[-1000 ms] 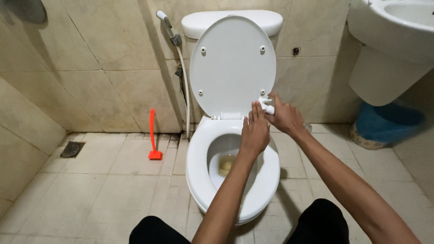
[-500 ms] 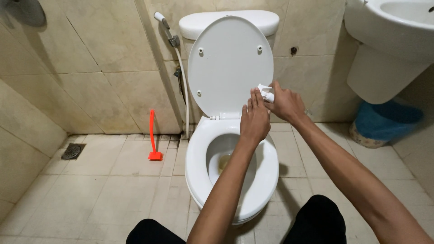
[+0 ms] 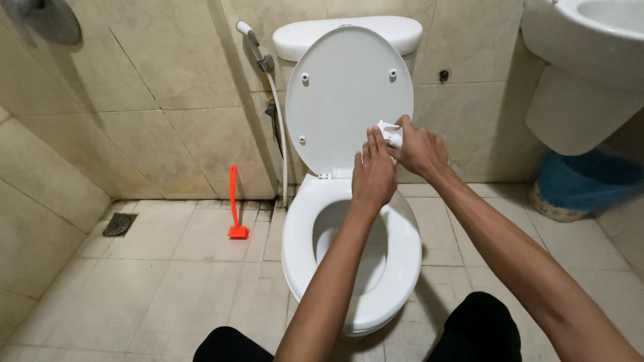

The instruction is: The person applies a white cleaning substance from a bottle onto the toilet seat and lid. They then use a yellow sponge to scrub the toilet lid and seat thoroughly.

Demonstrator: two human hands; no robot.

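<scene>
Tiled bathroom, beige walls. White wad of tissue point(image 3: 391, 134) sits against the raised toilet lid point(image 3: 349, 94), right hand point(image 3: 419, 147) pinched shut on it. Left hand point(image 3: 373, 175) flat, fingers together, holding nothing, beside it. Wiping the lid, I'd say. Red brush point(image 3: 235, 201) stands far left.

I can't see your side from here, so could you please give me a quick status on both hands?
Right hand closed on white wad against raised toilet lid. Left hand open, flat beside it. Nothing in the way.
</scene>
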